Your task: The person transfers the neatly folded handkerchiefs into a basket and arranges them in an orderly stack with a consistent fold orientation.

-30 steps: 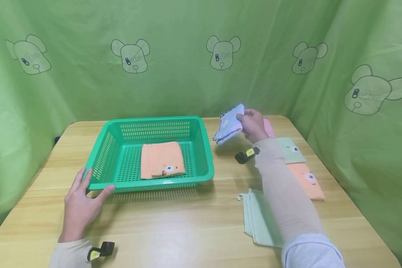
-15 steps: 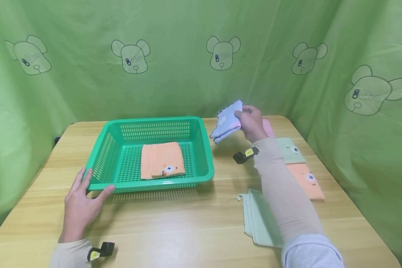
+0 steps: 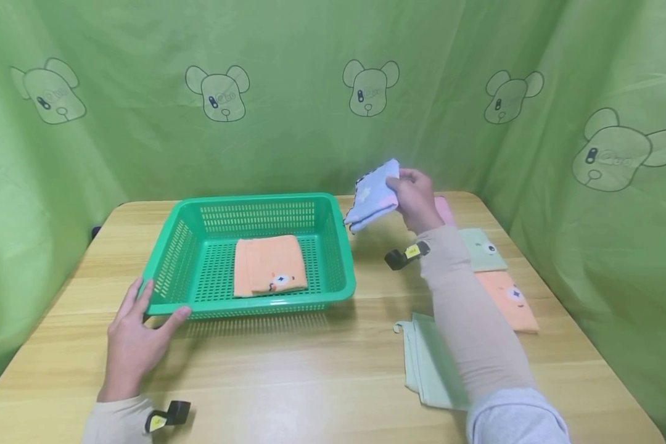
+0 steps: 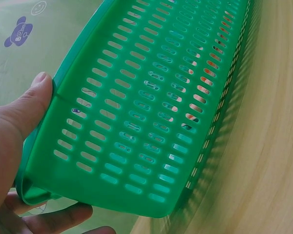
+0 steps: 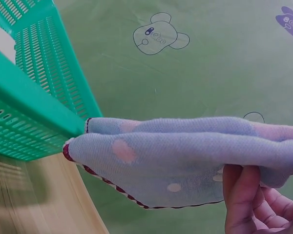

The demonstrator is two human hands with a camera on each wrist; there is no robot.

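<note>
Pale blue cloth [image 3: 373, 192], folded, with pinkish patches and a dark stitched edge, hangs in your right grip [image 3: 418, 200], which pinches it by one end between thumb and fingers. You have it raised above the worktop [image 3: 288, 382], tilted, just beside the right end of the green plastic basket [image 3: 266, 301]; you cannot tell from these views whether its lower corner touches the rim.

Your left grip [image 3: 135, 344] lies spread and relaxed at the basket's near left corner, the thumb against the rim, clasping nothing.

Inside the basket, toward its right half, an orange cloth [image 3: 269, 262] lies folded flat on the slotted bottom, an embroidered face at its near edge. To the right of the basket, partly covered by your right arm, you have a row of folded cloths: a pink one [image 3: 445, 211] farthest off, then a light green one [image 3: 481, 248] with a face, and a second orange one [image 3: 510, 302] nearest. Another pale green cloth [image 3: 428, 364], with a small loop at its corner, lies closer to you, partly under your forearm in the head view.
</note>
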